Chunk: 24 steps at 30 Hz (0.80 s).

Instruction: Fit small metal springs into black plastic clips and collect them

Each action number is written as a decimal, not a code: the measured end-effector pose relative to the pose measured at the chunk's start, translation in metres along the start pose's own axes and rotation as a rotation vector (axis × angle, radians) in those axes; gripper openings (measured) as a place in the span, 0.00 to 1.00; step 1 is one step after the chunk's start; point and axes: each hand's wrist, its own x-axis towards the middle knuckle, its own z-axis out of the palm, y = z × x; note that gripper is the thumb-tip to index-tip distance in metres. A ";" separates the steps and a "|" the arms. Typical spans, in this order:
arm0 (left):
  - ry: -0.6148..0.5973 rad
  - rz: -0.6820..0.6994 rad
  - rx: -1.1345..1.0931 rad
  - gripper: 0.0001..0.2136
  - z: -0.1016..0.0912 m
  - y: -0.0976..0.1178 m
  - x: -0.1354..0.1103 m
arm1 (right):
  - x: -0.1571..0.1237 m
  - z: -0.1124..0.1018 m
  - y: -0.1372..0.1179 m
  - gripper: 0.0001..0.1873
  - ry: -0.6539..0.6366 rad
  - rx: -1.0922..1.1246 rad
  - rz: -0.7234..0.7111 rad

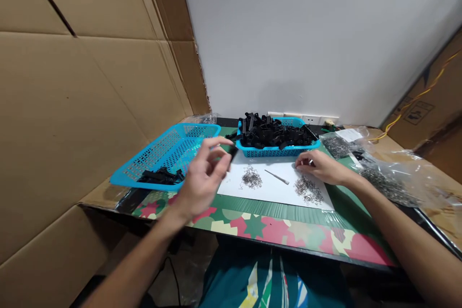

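Note:
Between the thumb and fingers of my left hand point(204, 175) is a small black plastic part point(234, 152), slightly blurred. My right hand point(317, 166) rests at the right side of a white paper sheet point(267, 195), fingers bent together by a pile of tiny metal pieces point(308, 190); whatever they pinch is hidden. A second pile of tiny metal pieces point(251, 178) lies on the sheet's left half. Between the piles lies a thin metal screwdriver-like tool point(277, 177).
A blue basket point(277, 152) heaped with black parts stands behind the sheet. At left, another blue basket point(144, 156) holds some black parts point(162, 176). Plastic bags of metal pieces point(386, 185) lie at right. Cardboard point(90, 96) walls the left side.

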 end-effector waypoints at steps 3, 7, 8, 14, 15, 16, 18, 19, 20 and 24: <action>-0.226 -0.296 -0.204 0.18 0.045 0.002 -0.024 | -0.003 -0.005 0.003 0.13 0.044 -0.006 0.030; -0.394 -0.467 -0.385 0.22 0.076 -0.006 -0.038 | -0.005 -0.004 0.005 0.15 0.070 -0.047 0.072; -0.402 -0.465 -0.384 0.22 0.079 -0.008 -0.040 | -0.004 -0.003 0.004 0.14 0.070 -0.050 0.078; -0.375 -0.397 -0.345 0.21 0.079 -0.014 -0.046 | 0.001 0.002 -0.006 0.07 0.065 -0.004 0.089; -0.374 -0.385 -0.317 0.21 0.078 -0.013 -0.046 | 0.001 0.002 -0.008 0.07 0.053 0.011 0.084; -0.376 -0.373 -0.277 0.20 0.078 -0.012 -0.046 | 0.001 0.002 -0.008 0.07 0.041 0.026 0.077; -0.396 -0.342 -0.180 0.17 0.078 -0.010 -0.046 | 0.001 0.001 -0.008 0.06 0.030 0.050 0.068; -0.407 -0.325 -0.138 0.15 0.078 -0.009 -0.045 | 0.000 0.001 -0.008 0.06 0.032 0.061 0.067; -0.410 -0.307 -0.109 0.14 0.078 -0.009 -0.045 | 0.000 0.000 -0.006 0.06 0.035 0.074 0.069; -0.358 -0.291 -0.150 0.13 0.081 -0.013 -0.045 | -0.002 -0.003 0.001 0.08 0.058 0.126 0.065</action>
